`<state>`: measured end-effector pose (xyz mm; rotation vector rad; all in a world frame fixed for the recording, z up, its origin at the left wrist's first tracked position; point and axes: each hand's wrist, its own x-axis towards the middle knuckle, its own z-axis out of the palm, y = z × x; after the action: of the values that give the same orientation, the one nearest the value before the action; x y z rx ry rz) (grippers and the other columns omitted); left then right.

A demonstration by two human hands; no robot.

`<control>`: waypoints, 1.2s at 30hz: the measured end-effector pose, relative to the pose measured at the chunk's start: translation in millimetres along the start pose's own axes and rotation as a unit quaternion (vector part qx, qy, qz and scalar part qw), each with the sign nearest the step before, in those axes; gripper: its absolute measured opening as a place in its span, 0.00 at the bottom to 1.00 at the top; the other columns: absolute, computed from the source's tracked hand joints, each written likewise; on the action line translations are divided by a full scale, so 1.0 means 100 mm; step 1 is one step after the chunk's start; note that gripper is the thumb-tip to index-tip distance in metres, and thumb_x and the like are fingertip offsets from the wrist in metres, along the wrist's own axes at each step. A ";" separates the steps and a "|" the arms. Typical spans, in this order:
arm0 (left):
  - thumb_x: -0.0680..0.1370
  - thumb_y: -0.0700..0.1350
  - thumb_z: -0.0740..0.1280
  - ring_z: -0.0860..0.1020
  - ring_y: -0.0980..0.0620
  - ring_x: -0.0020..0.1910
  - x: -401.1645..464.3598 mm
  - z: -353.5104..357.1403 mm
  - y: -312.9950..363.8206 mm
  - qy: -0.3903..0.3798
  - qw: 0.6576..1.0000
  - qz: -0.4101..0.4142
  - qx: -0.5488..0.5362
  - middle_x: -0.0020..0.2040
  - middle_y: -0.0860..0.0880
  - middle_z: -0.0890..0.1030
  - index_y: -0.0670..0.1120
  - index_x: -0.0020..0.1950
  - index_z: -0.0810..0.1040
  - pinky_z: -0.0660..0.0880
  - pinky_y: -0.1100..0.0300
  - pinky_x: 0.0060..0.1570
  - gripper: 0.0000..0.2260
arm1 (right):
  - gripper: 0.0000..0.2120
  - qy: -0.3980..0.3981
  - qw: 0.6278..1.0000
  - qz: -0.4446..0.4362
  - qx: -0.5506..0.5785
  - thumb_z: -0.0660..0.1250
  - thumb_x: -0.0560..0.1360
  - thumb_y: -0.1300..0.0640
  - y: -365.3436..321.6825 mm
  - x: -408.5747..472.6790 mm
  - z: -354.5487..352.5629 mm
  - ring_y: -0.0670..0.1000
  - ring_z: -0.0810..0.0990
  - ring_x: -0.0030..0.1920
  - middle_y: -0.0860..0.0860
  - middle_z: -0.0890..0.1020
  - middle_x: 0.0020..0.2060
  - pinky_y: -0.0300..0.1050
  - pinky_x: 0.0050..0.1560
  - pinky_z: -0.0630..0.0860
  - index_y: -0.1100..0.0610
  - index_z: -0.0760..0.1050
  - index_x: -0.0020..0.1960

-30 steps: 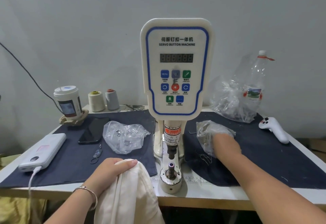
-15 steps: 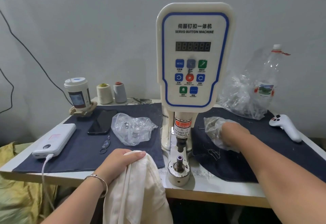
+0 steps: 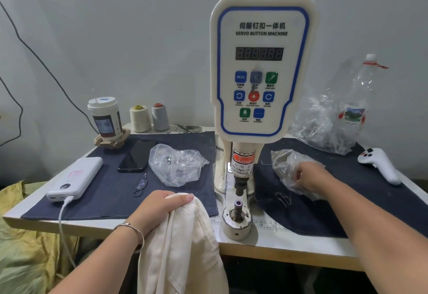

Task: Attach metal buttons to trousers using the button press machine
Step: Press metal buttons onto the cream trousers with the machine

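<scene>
Grey wall behind, white worktop (image 3: 289,245) with dark navy cloth (image 3: 111,201) laid on both sides of the button press machine (image 3: 260,66). Machine stands centre, panel reads SERVO BUTTON MACHINE, display dark; lower die post (image 3: 238,209) bare, nothing under the punch.

Left hand (image 3: 159,210) at the front edge of the worktop, grip closed around a bunch of cream trousers (image 3: 183,247), thumb on top of the fabric; the rest of the trousers hangs down below the edge (bracelet on that wrist). Trousers just left of the die base, not on it.

Right hand (image 3: 308,178) reaches to the right of the machine, fingers curled into a small clear plastic bag (image 3: 287,166) lying on the navy cloth; whether a button is pinched, cannot tell (fingertips hidden by the plastic).

Another clear bag with metal buttons (image 3: 176,166) lies left of the machine, untouched. Further left: black phone (image 3: 137,156), white power bank (image 3: 76,179) with cable plugged in, a key ring (image 3: 140,188). At the back: lidded paper cup (image 3: 105,118) and two thread cones (image 3: 149,117). Far right: big crumpled plastic bag (image 3: 324,124), plastic bottle (image 3: 361,99), white controller (image 3: 379,165).
</scene>
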<state>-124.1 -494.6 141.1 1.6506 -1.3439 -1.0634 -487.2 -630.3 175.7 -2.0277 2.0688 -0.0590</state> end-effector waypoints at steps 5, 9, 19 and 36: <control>0.63 0.65 0.72 0.79 0.56 0.34 -0.02 0.01 0.02 0.006 1.000 -0.004 -0.004 0.34 0.50 0.83 0.39 0.40 0.82 0.73 0.59 0.40 0.28 | 0.01 0.105 0.988 0.069 0.092 0.70 0.73 0.54 0.04 -0.16 0.23 0.55 0.80 0.46 0.52 0.83 0.45 0.43 0.42 0.73 0.50 0.80 0.42; 0.66 0.63 0.75 0.80 0.57 0.33 -0.01 0.01 0.02 0.004 1.000 -0.003 -0.001 0.34 0.51 0.84 0.45 0.36 0.84 0.73 0.60 0.40 0.20 | 0.05 0.212 0.971 0.072 0.087 0.69 0.75 0.51 -0.01 -0.27 0.44 0.57 0.80 0.48 0.53 0.84 0.45 0.42 0.39 0.68 0.47 0.83 0.47; 0.71 0.61 0.73 0.81 0.63 0.31 -0.14 0.01 0.11 0.013 1.000 -0.016 -0.001 0.32 0.57 0.84 0.58 0.30 0.83 0.71 0.69 0.32 0.12 | 0.06 0.245 0.965 0.053 0.082 0.68 0.76 0.53 -0.02 -0.28 0.51 0.60 0.80 0.44 0.56 0.84 0.42 0.44 0.37 0.68 0.52 0.84 0.47; 0.71 0.60 0.74 0.76 0.60 0.26 -0.05 0.03 0.06 0.021 1.000 -0.011 0.000 0.27 0.55 0.79 0.52 0.24 0.78 0.69 0.68 0.28 0.19 | 0.04 0.358 0.881 -0.029 0.307 0.72 0.73 0.59 -0.20 -1.03 0.32 0.54 0.81 0.35 0.51 0.84 0.32 0.46 0.36 0.74 0.59 0.84 0.43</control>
<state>-129.2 -491.2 146.4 1.6823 -1.3021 -1.0343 -460.4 -524.5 163.5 -1.7731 1.9349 -1.4703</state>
